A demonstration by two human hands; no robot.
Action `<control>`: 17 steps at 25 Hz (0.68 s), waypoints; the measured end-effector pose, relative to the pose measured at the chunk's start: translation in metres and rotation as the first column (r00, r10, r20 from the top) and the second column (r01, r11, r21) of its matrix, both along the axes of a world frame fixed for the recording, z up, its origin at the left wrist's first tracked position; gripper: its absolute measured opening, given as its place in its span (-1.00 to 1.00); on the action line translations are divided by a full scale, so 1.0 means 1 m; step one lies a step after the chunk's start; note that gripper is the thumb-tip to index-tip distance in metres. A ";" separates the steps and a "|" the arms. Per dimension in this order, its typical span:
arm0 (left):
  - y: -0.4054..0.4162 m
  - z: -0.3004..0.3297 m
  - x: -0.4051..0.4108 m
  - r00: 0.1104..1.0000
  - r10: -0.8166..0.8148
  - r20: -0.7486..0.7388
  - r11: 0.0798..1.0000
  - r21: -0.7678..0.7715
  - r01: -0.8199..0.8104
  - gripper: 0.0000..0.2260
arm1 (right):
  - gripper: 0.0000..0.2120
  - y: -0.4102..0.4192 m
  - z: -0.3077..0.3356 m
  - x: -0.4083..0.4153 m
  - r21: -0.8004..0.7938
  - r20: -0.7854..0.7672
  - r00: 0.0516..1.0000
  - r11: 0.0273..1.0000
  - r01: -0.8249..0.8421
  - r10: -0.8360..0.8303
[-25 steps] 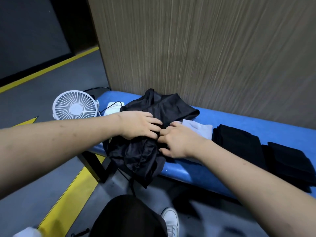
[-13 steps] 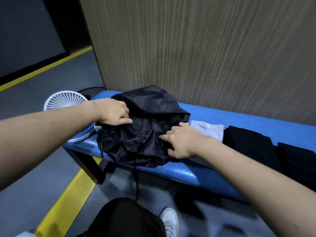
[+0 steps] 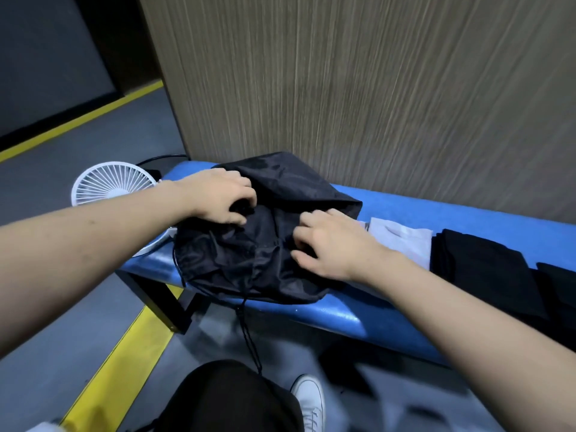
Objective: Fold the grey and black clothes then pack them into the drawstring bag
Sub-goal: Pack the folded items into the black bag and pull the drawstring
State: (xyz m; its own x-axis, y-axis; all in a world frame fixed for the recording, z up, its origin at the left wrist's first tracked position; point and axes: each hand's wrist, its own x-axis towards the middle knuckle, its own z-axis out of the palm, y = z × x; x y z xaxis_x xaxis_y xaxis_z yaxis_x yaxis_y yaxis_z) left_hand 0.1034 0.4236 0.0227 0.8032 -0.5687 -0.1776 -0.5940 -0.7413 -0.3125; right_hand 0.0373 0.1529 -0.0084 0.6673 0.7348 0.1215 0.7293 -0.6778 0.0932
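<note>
The drawstring bag lay crumpled at the left end of the blue bench, its black fabric spread from the back edge by the wood-grain wall to the front edge, where it bulged slightly over. One black cord hung off the front edge and dropped toward your dark trouser leg and white shoe.

Your left hand sat on the bag's upper left part, fingers curled down and pinching a fold of the fabric. Your right hand was on the bag's right side, fingers bent and thumb tucked in, gripping the cloth there; the two hands were apart, with bunched fabric between them.

Just right of the bag, the folded grey cloth lay flat on the bench, partly hidden under your right wrist. Beside it, further toward the right end, a folded black garment touched the grey one's edge, and a second black pile sat at the frame's right border.

Off the bench's left end, a white fan stood near the corner, half covered by your left forearm. A yellow stripe ran across the grey floor below.
</note>
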 end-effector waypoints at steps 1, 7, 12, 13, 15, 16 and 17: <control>-0.002 0.001 -0.001 0.998 -0.044 0.045 0.998 -0.040 0.046 -0.63 | -0.49 0.010 0.000 0.000 0.028 0.025 1.000 1.000 0.004 -0.004; 0.012 0.001 -0.001 0.996 -0.086 0.024 0.995 0.062 0.084 -0.23 | -0.34 0.040 -0.008 -0.008 -0.150 -0.306 0.947 0.987 0.052 -0.097; 0.029 -0.001 0.016 0.960 0.247 -0.131 0.953 0.210 -0.217 0.08 | -0.42 0.019 0.005 -0.010 -0.374 -0.217 0.965 0.926 0.057 -0.147; 0.029 0.000 0.021 0.941 0.301 -0.155 0.936 0.238 -0.261 0.12 | -0.44 0.015 0.007 -0.009 -0.381 -0.232 0.960 0.923 0.061 -0.159; 0.025 0.004 0.026 0.914 0.353 -0.198 0.916 0.273 -0.295 0.14 | -0.47 0.009 0.008 -0.006 -0.375 -0.252 0.956 0.926 0.046 -0.150; 0.020 0.005 0.028 0.913 0.347 -0.213 0.919 0.269 -0.287 0.13 | -0.48 0.006 0.009 -0.004 -0.345 -0.282 0.949 0.938 0.039 -0.144; 0.014 0.006 0.027 0.922 0.318 -0.222 0.932 0.250 -0.262 0.08 | -0.51 0.004 0.010 -0.001 -0.284 -0.337 0.931 0.958 0.043 -0.141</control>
State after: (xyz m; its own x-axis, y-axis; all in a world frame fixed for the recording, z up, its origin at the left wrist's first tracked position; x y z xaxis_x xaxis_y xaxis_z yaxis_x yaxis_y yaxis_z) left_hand 0.1302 0.4380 0.0290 0.8381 -0.2436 -0.4881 -0.4429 -0.8261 -0.3483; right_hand 0.0360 0.1567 0.0016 0.6966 0.6401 -0.3240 0.6839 -0.7289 0.0304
